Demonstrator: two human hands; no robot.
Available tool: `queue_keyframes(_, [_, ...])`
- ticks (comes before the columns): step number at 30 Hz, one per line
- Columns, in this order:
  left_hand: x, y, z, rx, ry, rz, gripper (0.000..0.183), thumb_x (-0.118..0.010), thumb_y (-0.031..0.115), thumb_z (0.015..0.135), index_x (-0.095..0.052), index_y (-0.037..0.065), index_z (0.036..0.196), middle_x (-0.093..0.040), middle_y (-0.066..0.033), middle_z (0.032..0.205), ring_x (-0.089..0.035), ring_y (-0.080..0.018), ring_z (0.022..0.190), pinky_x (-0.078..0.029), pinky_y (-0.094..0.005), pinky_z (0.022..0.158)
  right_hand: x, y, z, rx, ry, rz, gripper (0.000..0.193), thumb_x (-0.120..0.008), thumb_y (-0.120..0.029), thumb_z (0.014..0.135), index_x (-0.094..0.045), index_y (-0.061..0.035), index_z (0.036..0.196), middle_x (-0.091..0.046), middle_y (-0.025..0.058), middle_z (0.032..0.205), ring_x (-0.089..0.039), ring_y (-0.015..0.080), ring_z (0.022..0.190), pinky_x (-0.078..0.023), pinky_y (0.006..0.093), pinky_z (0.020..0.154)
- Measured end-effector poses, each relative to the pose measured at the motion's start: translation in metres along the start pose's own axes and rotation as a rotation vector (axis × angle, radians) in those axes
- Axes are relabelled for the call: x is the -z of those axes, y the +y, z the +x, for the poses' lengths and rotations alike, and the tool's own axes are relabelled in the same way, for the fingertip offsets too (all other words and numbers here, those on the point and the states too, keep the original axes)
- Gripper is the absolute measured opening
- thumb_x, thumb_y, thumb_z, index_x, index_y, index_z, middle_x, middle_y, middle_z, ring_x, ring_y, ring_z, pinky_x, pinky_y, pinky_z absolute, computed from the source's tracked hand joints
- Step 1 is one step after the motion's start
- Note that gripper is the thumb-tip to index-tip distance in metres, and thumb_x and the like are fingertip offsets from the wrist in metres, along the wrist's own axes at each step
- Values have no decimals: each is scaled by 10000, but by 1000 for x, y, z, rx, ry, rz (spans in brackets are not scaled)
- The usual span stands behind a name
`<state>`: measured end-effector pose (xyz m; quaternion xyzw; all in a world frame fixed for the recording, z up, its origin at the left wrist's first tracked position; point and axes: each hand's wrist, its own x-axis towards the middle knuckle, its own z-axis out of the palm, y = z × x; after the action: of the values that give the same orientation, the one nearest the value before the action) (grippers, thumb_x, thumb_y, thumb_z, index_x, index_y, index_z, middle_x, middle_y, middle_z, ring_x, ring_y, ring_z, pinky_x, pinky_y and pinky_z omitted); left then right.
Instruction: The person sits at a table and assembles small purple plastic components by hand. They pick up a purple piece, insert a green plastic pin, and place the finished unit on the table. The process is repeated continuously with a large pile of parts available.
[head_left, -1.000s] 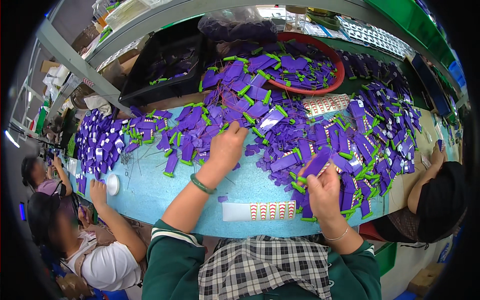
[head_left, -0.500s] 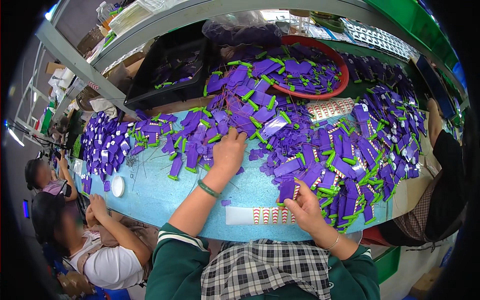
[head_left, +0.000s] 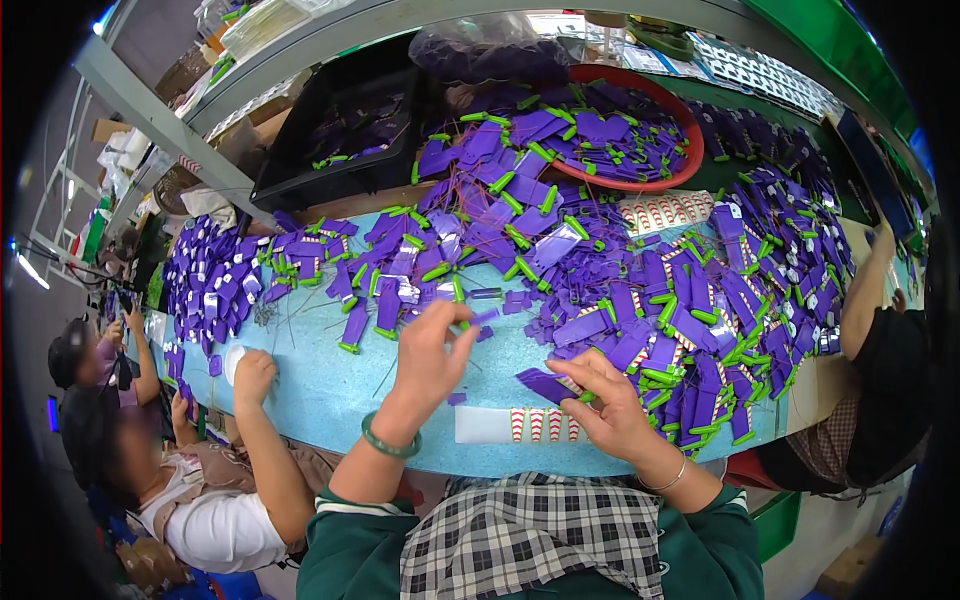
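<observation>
I have 2 bare hands over a blue counter. The right hand pinches a purple tab between its fingers, near a sticker strip. The left hand curls its fingers beside a small purple piece; I cannot tell whether they grip it.

One red basin, one black crate, two red-striped sheets, purple pieces beyond counting.

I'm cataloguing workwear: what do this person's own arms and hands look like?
Dark green sleeves with white-trimmed cuffs. The left hand has a green bangle at its wrist; the right hand has a thin, pale bracelet. Neither wears a glove.
</observation>
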<state>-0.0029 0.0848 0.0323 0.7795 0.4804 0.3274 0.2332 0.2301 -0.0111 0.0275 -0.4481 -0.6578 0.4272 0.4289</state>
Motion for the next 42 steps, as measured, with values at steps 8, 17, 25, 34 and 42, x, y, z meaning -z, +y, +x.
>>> queue_keyframes(8, [-12, 44, -75, 337, -74, -1174, 129, -636, -76, 822, -595, -20, 930, -590, -78, 985, -604, -155, 917, -537, -282, 775, -46, 19, 7, -114, -70, 817, 272, -632, -5, 857, -611, 43, 1124, -596, 66, 1065, -587, 120, 880, -489, 230, 724])
queue_keyframes(17, [-22, 8, -83, 322, 85, -1301, 191, -604, -118, 793, -604, -25, 959, -594, -85, 949, -594, -154, 901, -500, -284, 824, -47, 1, 4, -308, 89, 638, 327, -659, -15, 823, -637, -7, 1148, -545, 2, 887, -532, 90, 790, -450, 223, 641])
queue_keyframes(25, [-14, 4, -87, 265, 49, -1233, 204, -622, -135, 779, -644, -38, 956, -629, -105, 940, -622, -165, 865, -517, -279, 810, -42, -16, -4, 128, 105, -222, 406, -692, 39, 738, -706, -157, 1093, -475, 35, 694, -491, 157, 653, -393, 283, 565])
queue_keyframes(34, [-8, 13, -103, 477, -250, -999, 142, -679, -42, 794, -644, -23, 930, -637, -59, 933, -613, -104, 823, -502, -253, 771, -38, -12, 1, -294, -270, 81, 290, -730, -17, 747, -693, -105, 1020, -608, 42, 835, -577, 92, 730, -474, 259, 648])
queue_keyframes(42, [10, 15, -105, 192, -284, -933, 110, -690, -34, 742, -628, 0, 827, -602, -52, 923, -582, -140, 778, -471, -277, 692, -34, -3, 10, 443, -399, -512, 178, -713, -28, 707, -598, -31, 842, -592, 77, 738, -603, 201, 614, -482, 298, 540])
